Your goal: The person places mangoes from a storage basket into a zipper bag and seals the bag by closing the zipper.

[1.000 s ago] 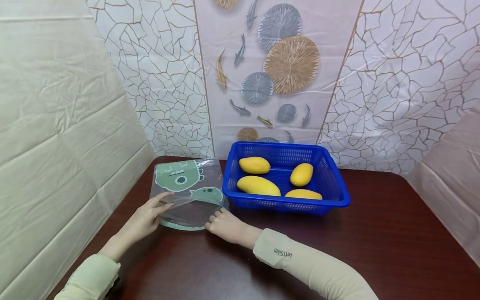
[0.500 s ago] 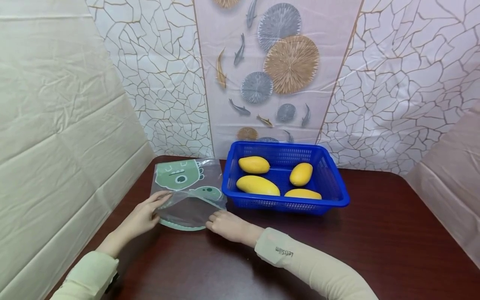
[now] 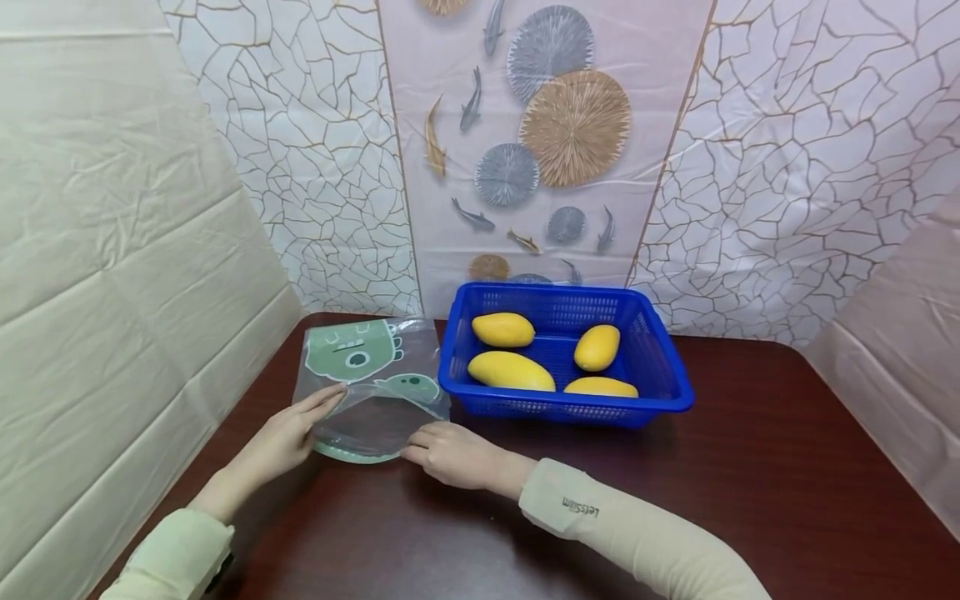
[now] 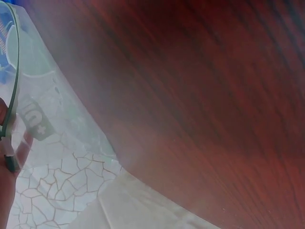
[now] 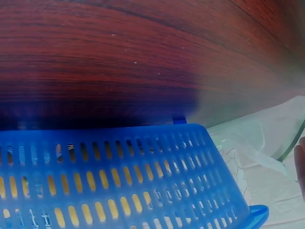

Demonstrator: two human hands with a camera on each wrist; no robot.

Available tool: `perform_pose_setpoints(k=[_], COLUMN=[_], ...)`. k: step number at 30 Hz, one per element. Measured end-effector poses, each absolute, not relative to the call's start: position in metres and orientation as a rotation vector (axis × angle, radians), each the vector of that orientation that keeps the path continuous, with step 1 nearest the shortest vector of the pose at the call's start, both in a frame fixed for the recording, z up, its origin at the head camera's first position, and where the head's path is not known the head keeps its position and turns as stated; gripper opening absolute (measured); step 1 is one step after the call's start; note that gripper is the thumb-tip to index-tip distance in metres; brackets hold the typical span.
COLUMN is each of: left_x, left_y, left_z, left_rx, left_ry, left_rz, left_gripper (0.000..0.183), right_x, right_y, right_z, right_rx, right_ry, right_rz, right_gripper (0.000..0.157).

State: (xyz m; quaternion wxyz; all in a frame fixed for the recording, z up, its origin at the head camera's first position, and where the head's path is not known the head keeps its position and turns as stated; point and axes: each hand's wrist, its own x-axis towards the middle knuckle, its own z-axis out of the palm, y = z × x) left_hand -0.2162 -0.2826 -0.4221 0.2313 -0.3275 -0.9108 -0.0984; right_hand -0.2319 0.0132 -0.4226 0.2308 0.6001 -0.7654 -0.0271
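A clear plastic bag [image 3: 341, 354] printed with green dinosaurs lies flat on the table, its mouth facing me. The upper layer bows up, leaving a gap at the green-edged mouth. My left hand [image 3: 281, 437] pinches the left side of that mouth, fingers over the top layer and thumb lower down. In the left wrist view, the bag's edge [image 4: 17, 62] runs between thumb and finger. At the mouth's right corner, my right hand [image 3: 461, 454] grips the bag with curled fingers. The right wrist view catches only a bit of that hand [image 5: 301, 162] beside the bag [image 5: 250, 131].
Just right of the bag stands a blue slotted basket [image 3: 566, 402] holding several yellow mangoes [image 3: 513, 372]. Its near-left corner sits close to the bag's right side. Patterned cloth [image 3: 345, 167] hangs behind the dark wooden table [image 3: 750, 433], and plain pale cloth [image 3: 120, 333] borders the left.
The bag's upper layer has risen and its mouth gapes wider. My left fingers have shifted onto the lifted layer. The right hand keeps its grip; the whole head view has drifted slightly.
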Motion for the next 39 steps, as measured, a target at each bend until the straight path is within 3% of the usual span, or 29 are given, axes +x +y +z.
perform_pose_setpoints(k=[39], left_x=[-0.212], left_y=[-0.283], left_z=[-0.420], left_rx=[-0.964], left_ry=[-2.531], left_rz=[-0.351], left_gripper=[0.072], right_x=[-0.206], right_y=[0.065], right_z=[-0.391], right_rx=[1.483], right_ry=[-2.114], right_rz=[0.084], right_gripper=[0.025])
